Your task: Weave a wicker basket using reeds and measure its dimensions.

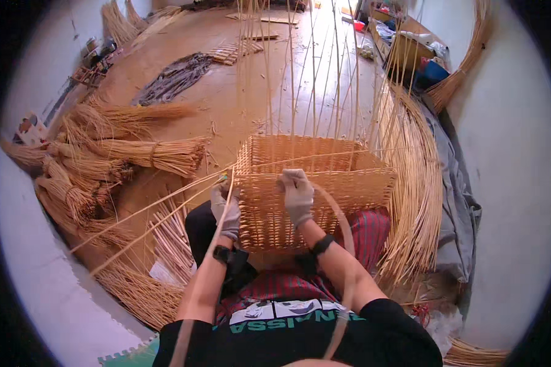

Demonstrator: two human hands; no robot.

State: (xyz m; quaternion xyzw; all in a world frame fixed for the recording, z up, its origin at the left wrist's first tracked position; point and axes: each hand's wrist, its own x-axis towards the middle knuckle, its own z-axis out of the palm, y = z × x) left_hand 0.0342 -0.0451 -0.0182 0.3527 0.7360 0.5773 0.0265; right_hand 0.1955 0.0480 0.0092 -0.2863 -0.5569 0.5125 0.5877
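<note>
A rectangular wicker basket (318, 211) of tan woven rods sits in front of me, tall upright stakes (292, 79) rising from its walls. My left hand (226, 211), in a pale glove, is at the basket's near left corner, its fingers closed around wicker rods there. Two long rods (147, 214) stick out to the left from that corner. Against the near wall, just under its top edge, my gloved right hand (297, 192) is closed on a wicker rod (344, 235). This rod bends in a blurred arc back toward my body. The right fingertips are partly hidden.
Tied bundles of wicker rods (153, 154) lie on the floor at the left. A long heap of pale rods (410, 202) runs along the right side, beside a grey cloth (456, 226). Farther off are a dark crumpled cloth (171, 78) and a blue container (433, 72).
</note>
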